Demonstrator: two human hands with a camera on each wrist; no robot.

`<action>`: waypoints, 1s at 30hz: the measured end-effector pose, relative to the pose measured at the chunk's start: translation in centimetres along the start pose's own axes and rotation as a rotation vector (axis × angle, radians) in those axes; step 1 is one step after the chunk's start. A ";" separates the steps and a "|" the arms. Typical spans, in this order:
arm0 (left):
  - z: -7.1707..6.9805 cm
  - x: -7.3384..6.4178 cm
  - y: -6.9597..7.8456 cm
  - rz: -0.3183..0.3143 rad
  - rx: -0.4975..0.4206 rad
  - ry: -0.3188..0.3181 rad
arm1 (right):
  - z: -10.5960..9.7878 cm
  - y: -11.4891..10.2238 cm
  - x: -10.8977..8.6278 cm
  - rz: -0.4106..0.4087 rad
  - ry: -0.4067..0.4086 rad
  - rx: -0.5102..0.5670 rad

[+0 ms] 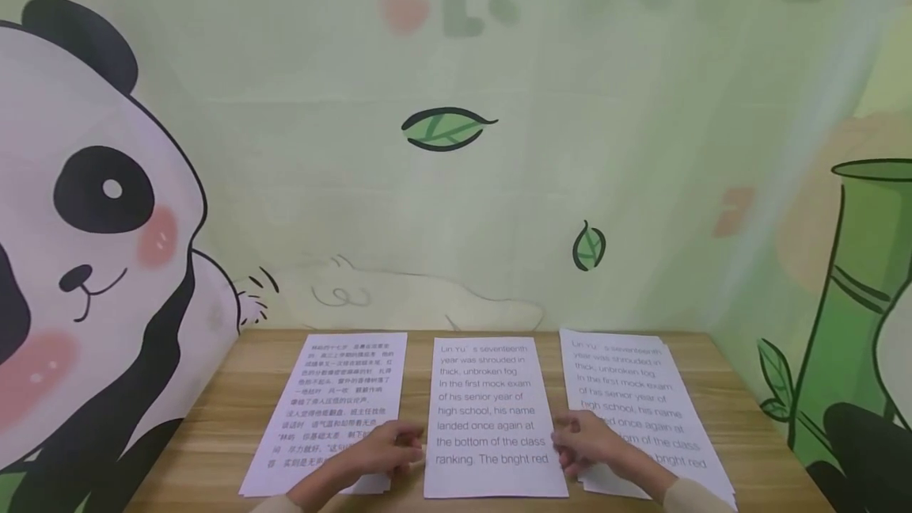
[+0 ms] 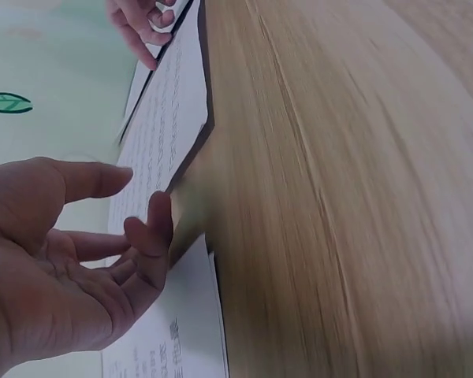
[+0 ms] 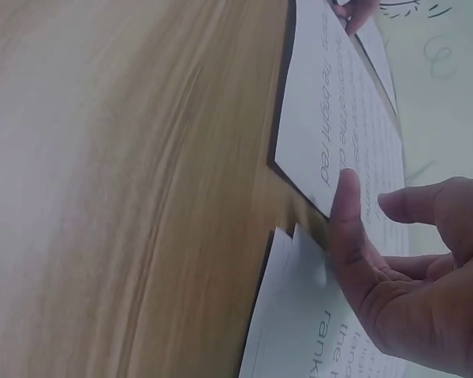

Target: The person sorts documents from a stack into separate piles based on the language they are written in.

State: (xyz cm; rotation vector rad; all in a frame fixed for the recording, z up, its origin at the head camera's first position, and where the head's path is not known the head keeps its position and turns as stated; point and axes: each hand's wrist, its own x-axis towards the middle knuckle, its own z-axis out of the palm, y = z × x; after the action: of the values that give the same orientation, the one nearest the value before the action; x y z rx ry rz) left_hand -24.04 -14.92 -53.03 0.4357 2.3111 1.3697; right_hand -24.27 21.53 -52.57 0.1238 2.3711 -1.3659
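Observation:
A printed paper sheet with large English text (image 1: 488,410) lies flat in the middle of the wooden table. My left hand (image 1: 388,450) is beside its left edge, over the right side of a sheet printed with Chinese text (image 1: 324,398). In the left wrist view, the thumb and bent fingers of the left hand (image 2: 71,291) stand apart with nothing between them. My right hand (image 1: 587,443) is at the middle sheet's right edge, overlapping the right-hand English sheets (image 1: 620,378). The right wrist view has the right hand (image 3: 426,291) with thumb and fingers apart, gripping nothing.
The wooden table (image 1: 420,347) reaches back to a pale green backdrop (image 1: 321,141) with printed leaves, a panda (image 1: 128,260) at left and a bamboo stalk (image 1: 848,283) at right. The right-hand paper sheets lie in an uneven pile, edges showing.

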 end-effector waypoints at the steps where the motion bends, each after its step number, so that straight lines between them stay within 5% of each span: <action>1: 0.1 0.1 0.1 -0.014 0.004 0.000 | 0.1 -0.1 -0.1 0.005 -0.014 -0.004; 8: 0.6 0.7 0.4 -0.106 0.016 0.022 | 0.9 -0.4 -0.2 -0.018 -0.039 -0.002; 18: 0.1 0.5 0.8 -0.099 0.027 0.052 | 0.6 -0.3 -0.6 -0.147 -0.019 0.039; 25: 0.1 0.5 0.9 -0.081 -0.090 0.111 | 0.9 -1.0 -0.1 -0.083 0.088 -0.022; 30: 0.3 0.9 0.6 -0.134 -0.138 0.112 | 1.3 -0.9 0.3 -0.074 0.065 0.053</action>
State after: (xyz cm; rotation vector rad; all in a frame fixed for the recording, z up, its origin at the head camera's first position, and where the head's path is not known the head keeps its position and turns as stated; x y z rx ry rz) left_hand -24.63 -13.97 -52.80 0.1617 2.2690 1.5091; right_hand -24.44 19.89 -52.53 0.0975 2.4157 -1.4806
